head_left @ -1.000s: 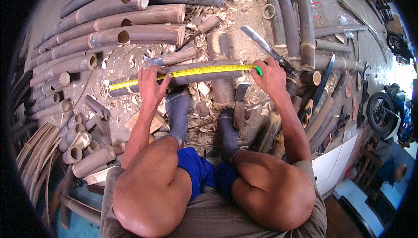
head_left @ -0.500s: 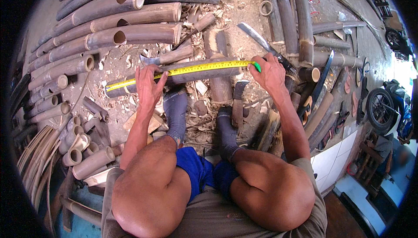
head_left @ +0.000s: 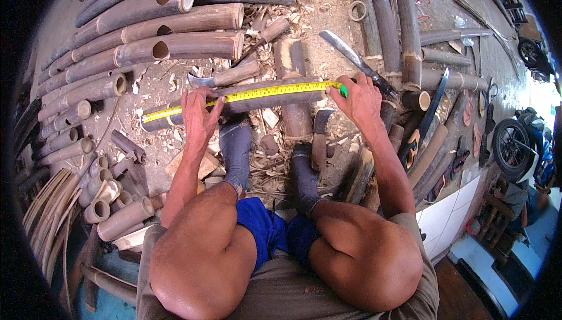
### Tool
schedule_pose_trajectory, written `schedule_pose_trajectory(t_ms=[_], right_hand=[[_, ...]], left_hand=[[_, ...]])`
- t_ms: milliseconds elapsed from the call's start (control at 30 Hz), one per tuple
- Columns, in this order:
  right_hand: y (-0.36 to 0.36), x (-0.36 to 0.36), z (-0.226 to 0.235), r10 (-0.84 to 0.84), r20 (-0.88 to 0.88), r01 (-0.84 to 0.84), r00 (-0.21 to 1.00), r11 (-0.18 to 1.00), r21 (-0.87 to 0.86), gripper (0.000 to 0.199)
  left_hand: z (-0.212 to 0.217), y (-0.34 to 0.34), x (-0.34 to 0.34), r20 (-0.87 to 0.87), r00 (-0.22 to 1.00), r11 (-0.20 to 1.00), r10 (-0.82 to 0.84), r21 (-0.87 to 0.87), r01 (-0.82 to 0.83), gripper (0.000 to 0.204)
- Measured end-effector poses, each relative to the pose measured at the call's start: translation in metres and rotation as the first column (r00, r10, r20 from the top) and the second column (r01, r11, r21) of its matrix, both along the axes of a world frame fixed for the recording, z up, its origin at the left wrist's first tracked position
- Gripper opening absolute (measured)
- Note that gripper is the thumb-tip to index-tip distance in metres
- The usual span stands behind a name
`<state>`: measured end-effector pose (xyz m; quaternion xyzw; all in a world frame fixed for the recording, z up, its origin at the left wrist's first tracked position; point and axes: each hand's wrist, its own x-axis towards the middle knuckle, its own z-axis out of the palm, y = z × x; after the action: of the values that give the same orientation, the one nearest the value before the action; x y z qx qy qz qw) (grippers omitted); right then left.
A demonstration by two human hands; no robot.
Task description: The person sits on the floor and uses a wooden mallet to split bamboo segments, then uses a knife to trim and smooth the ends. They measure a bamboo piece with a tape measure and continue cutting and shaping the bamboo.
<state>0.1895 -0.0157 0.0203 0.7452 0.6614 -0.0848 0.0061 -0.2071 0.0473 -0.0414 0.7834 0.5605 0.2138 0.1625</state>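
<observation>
Down on the floor [head_left: 175, 86], strewn with shavings, a yellow tape measure [head_left: 246, 94] lies stretched along a dark bamboo length [head_left: 275, 98] that rests crosswise in front of the person's feet; the left hand [head_left: 199, 115] presses the tape down against the bamboo near its left end, fingers spread flat over it, so this grip is pressing rather than clenched; the right hand [head_left: 362, 102] pinches the tape's green-tipped end [head_left: 343, 90] at the bamboo's right end, its grip closed on the tape; the tape runs slightly uphill from left to right and overshoots the left hand toward the floor's left side; two grey-socked feet [head_left: 237, 147] sit just below the bamboo, one to each side of a short upright stump [head_left: 295, 115]; a hatchet [head_left: 225, 78] lies just beyond the bamboo, touching or nearly touching it; a long curved blade [head_left: 351, 56] lies beyond the right hand; thick bamboo poles [head_left: 152, 50] are stacked toward the floor's far left, more poles [head_left: 404, 21] toward the far right, and short cut tubes [head_left: 105, 203] cluster at the near left.
</observation>
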Motion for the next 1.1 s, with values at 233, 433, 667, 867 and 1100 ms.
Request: schedule_pose_trajectory(t_ms=[233,433,667,867,1100], right_hand=[[0.003,-0.009,0.004,-0.029,0.087,0.031,0.996,0.999,-0.025,0.047],[0.008,-0.020,0.008,-0.038,0.122,0.046,0.992,0.997,-0.062,0.055],[0.016,-0.027,0.011,-0.070,0.167,0.099,0.983,0.980,-0.173,0.061],[0.021,-0.028,0.011,-0.060,0.182,0.087,0.982,0.985,-0.147,0.065],[0.019,-0.027,0.012,-0.064,0.180,0.091,0.982,0.985,-0.146,0.066]], left_hand=[[0.002,0.000,0.001,0.004,1.000,1.000,-0.012,0.001,0.012,0.030],[0.007,-0.002,-0.001,-0.002,1.000,1.000,-0.005,0.011,0.005,0.029],[0.003,-0.001,0.004,-0.033,0.999,0.999,0.015,-0.051,-0.016,0.033],[0.006,-0.003,0.044,0.016,0.990,0.990,-0.138,-0.036,0.139,0.049],[0.005,-0.002,0.087,0.037,0.990,0.979,-0.135,-0.151,0.139,0.050]])
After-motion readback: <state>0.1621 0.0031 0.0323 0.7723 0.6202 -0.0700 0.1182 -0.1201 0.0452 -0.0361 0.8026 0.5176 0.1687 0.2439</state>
